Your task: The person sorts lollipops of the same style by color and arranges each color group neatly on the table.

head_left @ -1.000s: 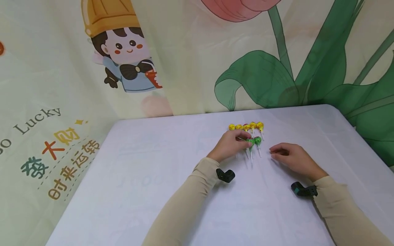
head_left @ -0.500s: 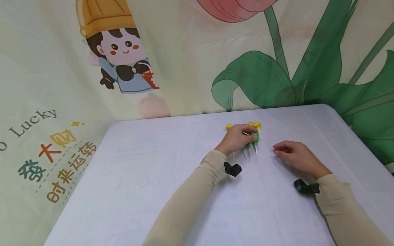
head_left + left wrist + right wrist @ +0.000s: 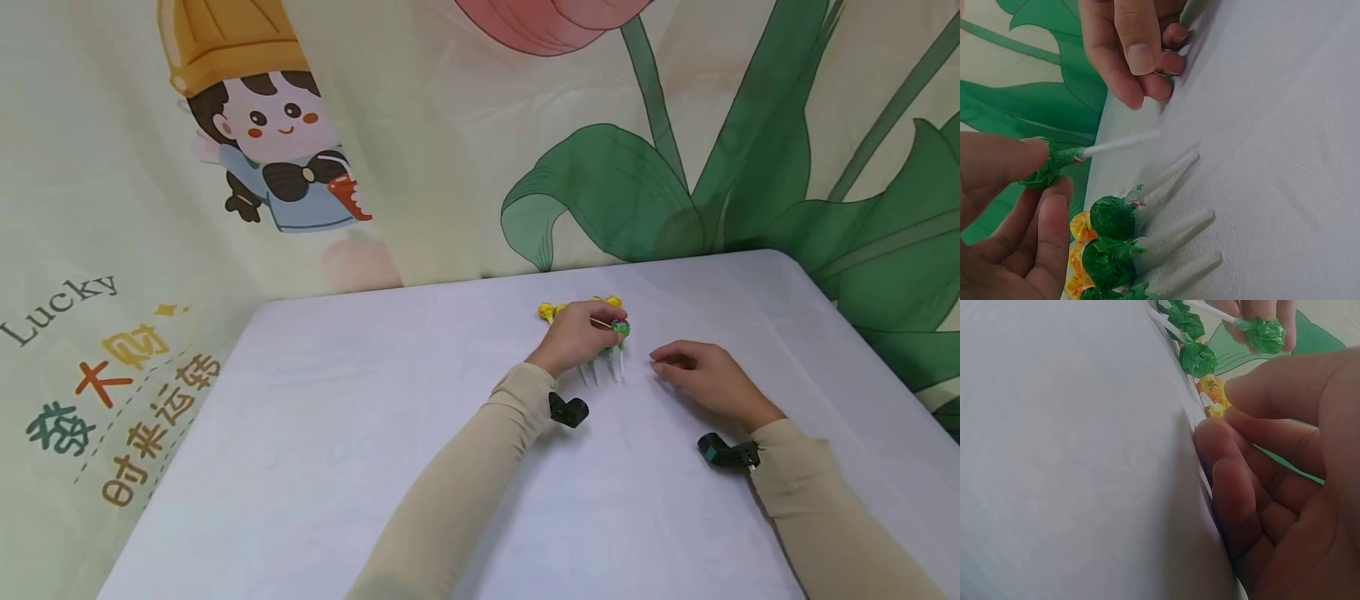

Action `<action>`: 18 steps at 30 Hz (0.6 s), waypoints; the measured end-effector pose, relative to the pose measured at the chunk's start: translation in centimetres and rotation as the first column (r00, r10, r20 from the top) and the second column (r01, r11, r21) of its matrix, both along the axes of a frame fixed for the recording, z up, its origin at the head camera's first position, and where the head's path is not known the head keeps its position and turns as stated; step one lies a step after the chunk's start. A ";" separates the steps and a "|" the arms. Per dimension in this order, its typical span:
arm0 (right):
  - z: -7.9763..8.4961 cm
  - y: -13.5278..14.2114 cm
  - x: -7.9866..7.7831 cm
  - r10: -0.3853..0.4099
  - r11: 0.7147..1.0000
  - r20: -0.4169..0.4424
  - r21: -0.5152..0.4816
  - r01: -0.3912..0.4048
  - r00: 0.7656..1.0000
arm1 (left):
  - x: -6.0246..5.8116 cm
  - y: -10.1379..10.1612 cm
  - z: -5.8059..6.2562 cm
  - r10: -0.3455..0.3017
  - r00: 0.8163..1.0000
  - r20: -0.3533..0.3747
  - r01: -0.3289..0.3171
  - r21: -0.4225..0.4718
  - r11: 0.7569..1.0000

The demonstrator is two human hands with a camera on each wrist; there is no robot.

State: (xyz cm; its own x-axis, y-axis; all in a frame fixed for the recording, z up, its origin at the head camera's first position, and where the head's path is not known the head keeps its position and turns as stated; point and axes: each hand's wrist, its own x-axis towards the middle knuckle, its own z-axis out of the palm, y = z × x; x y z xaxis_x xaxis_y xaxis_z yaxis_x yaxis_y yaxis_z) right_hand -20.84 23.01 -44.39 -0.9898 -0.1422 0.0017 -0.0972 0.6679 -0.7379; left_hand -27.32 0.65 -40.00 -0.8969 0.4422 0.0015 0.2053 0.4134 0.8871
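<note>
My left hand pinches a green-wrapped lollipop by its candy end, between thumb and fingers. In the left wrist view its white stick points toward the right hand, and it is raised over the other green lollipops. Those lie side by side on the white tabletop, sticks toward the person. Behind them is a row of yellow lollipops, partly covered by the left hand. My right hand rests by the table surface to the right of the lollipops, fingers loosely curled and holding nothing.
A white cloth covers the table. Behind its back edge hangs a printed curtain with a cartoon figure and large green leaves. Each wrist wears a small black camera on a strap.
My left hand has shifted right across the green row and now holds a green lollipop up at its right end. The right hand stays nearly still. The head view has swung slightly right.
</note>
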 end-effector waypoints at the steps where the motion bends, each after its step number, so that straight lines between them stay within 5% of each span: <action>1: 0.0 0.0 0.0 -0.001 1.000 0.002 -0.002 0.001 1.000 | -0.1 0.1 0.0 -0.007 1.000 -0.002 0.007 0.002 1.000; 10: 0.2 -0.2 0.0 -0.004 1.000 -0.007 -0.002 0.004 1.000 | -0.4 0.8 -0.2 -0.011 0.995 -0.098 0.005 -0.061 0.998; 18: -0.2 -0.1 -0.1 -0.016 1.000 -0.021 -0.004 0.016 1.000 | -1.3 1.5 -0.2 -0.082 0.951 -0.298 0.016 -0.217 0.976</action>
State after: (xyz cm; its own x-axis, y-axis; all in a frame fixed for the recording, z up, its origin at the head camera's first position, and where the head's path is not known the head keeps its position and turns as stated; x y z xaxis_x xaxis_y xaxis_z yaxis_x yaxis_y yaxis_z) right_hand -20.92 22.90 -44.62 -0.9918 -0.1259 0.0233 -0.1020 0.6667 -0.7383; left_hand -28.61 2.18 -40.21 -0.8456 0.5053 0.1724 0.4753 0.5653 0.6741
